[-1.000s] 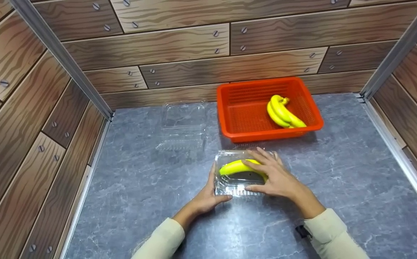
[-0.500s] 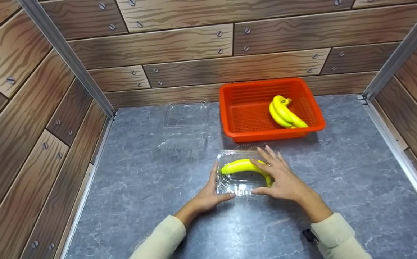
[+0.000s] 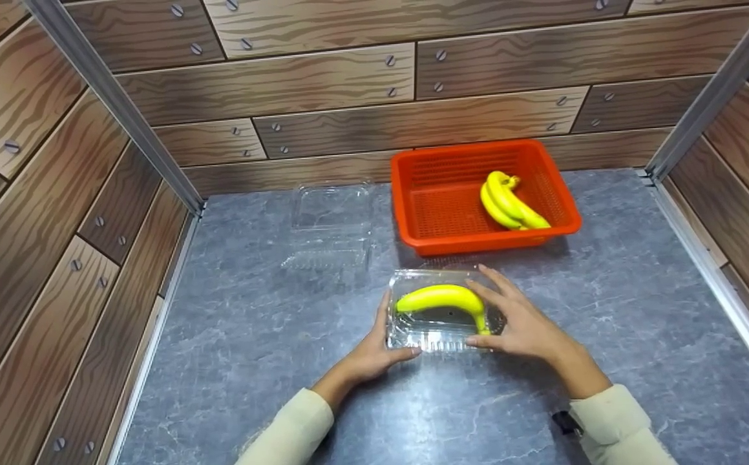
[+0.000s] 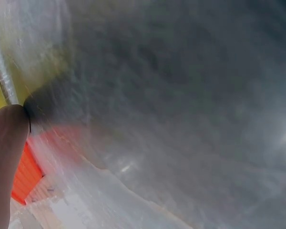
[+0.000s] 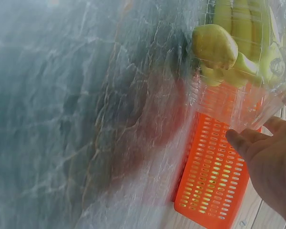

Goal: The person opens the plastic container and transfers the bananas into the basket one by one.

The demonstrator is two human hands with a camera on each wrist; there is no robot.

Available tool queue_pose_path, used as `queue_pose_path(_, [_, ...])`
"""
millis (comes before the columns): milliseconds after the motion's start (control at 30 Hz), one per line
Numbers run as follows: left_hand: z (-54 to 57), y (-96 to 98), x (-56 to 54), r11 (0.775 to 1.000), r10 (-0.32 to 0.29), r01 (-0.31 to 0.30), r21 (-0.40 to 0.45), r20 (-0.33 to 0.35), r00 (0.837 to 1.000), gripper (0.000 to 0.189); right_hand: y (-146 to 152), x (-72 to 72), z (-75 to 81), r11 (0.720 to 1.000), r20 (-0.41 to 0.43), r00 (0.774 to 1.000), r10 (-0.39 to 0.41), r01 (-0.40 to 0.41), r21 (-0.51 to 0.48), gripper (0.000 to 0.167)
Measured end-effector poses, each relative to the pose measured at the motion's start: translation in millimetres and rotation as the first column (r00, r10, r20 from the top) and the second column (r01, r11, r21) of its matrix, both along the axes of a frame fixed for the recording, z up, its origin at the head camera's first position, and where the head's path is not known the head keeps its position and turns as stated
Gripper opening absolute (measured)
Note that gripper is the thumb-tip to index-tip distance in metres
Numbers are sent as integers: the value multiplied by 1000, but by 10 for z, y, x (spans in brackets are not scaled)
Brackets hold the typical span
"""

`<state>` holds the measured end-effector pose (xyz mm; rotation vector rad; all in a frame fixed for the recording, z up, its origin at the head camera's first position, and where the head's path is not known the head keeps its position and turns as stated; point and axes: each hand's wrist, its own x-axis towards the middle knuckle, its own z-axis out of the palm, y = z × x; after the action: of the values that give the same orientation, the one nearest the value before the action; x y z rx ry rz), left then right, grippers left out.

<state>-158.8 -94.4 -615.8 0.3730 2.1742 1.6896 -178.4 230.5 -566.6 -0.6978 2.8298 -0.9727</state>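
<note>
A clear plastic clamshell box (image 3: 432, 338) with a curved yellow banana (image 3: 442, 297) inside sits in front of me. My left hand (image 3: 369, 354) holds its left end, fingers along the side and thumb at the front corner. Around the right end spreads my right hand (image 3: 532, 326), thumb on the front edge and fingers toward the back corner. In the right wrist view, the fingertips (image 5: 236, 138) are right at the clear plastic. The left wrist view is blurred and shows the left thumb (image 4: 9, 124) against the box.
An orange-red basket (image 3: 406, 200) with a bunch of bananas (image 3: 508, 201) stands behind the box. Another clear clamshell box (image 3: 329, 242) lies opened on the grey tabletop (image 3: 251, 323), back left. Wood-patterned walls (image 3: 322, 84) enclose the back and sides.
My right hand has slid right, from over the banana to the box's right end, uncovering more of the banana. The left hand keeps its place on the box.
</note>
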Motion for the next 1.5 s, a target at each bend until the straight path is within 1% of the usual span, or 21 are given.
queue_pose_path(267, [10, -16, -3, 1000, -7, 7, -30, -5, 1000, 129, -16, -25, 13, 999, 54, 998, -45, 45, -7, 106])
queue_pose_path(467, [-5, -15, -5, 1000, -4, 4, -17, 7, 1000, 129, -20, -37, 30, 999, 78, 996, -53, 53, 3, 104])
queue_pose_path(700, [-20, -39, -14, 1000, -6, 6, 16, 23, 1000, 126, -44, -67, 21, 997, 112, 992, -64, 69, -41, 102])
queue_pose_path(800, [-8, -51, -12, 1000, -1, 1, 9, 17, 1000, 126, -52, -75, 13, 996, 126, 990, -68, 75, -49, 102])
queue_pose_path(1100, [-11, -26, -15, 1000, -14, 14, -15, 2, 1000, 124, -25, -85, 28, 996, 139, 987, -80, 85, -33, 99])
queue_pose_path(1300, [6, -28, -5, 999, -15, 15, -36, 8, 1000, 124, -30, -111, 58, 997, 133, 988, -78, 80, -9, 96])
queue_pose_path(1467, [3, -33, 7, 999, -6, 7, -37, 10, 1000, 125, -33, -115, 66, 998, 128, 990, -65, 67, -16, 95])
queue_pose_path(1500, [1, -32, 9, 1000, -7, 7, -27, 10, 1000, 126, -31, -117, 66, 998, 124, 990, -61, 64, -18, 94])
